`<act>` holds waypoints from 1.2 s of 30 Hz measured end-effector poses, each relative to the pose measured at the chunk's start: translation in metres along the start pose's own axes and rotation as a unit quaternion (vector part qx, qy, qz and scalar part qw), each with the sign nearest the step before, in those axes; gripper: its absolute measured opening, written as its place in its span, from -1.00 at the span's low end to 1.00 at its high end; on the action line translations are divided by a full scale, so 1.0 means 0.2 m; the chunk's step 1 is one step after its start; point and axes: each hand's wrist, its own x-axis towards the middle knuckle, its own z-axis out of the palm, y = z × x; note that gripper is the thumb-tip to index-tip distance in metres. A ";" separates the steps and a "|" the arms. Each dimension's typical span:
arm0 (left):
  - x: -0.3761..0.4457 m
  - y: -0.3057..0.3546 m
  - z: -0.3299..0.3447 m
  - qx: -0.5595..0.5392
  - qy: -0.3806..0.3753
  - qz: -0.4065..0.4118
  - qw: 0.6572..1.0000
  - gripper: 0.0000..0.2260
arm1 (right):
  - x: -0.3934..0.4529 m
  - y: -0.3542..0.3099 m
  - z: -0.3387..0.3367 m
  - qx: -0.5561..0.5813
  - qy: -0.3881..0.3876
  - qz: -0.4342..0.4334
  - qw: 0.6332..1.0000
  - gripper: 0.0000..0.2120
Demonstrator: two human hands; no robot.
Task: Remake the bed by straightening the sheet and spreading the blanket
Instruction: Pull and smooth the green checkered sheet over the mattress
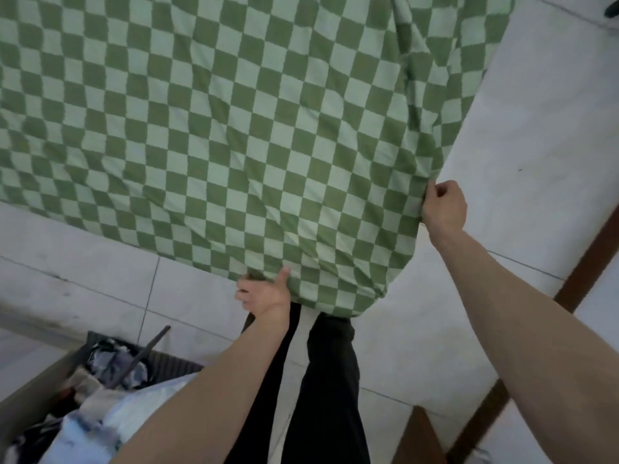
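Left hand [264, 293] pinching blanket [214, 128] hem at 6 o'clock; right hand [443, 205] fisted on edge at 3 o'clock, likely to keep corner taut for spreading. Blanket held out, filling upper left: green checks, soft ripples, corner sagging between hands. Pale floor [522, 182] below; bed not clearly seen

Blanket [234, 128] checked in dark and pale green; white mattress [522, 135] at three o'clock; black trousers [321, 380] at six.
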 end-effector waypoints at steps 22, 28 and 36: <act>-0.05 -0.35 0.20 -0.288 -0.019 -0.129 0.949 -0.92 | -0.09 0.05 -0.11 0.038 -0.288 0.062 0.955 -0.64; 0.02 -0.59 0.18 -0.366 -0.027 -0.181 0.912 -0.88 | -0.08 0.15 -0.08 0.031 -0.240 0.010 0.970 -0.72; 0.14 -0.46 0.07 -0.451 -0.039 -0.104 0.886 -0.69 | -0.11 0.21 -0.06 0.031 -0.191 -0.029 0.981 -0.73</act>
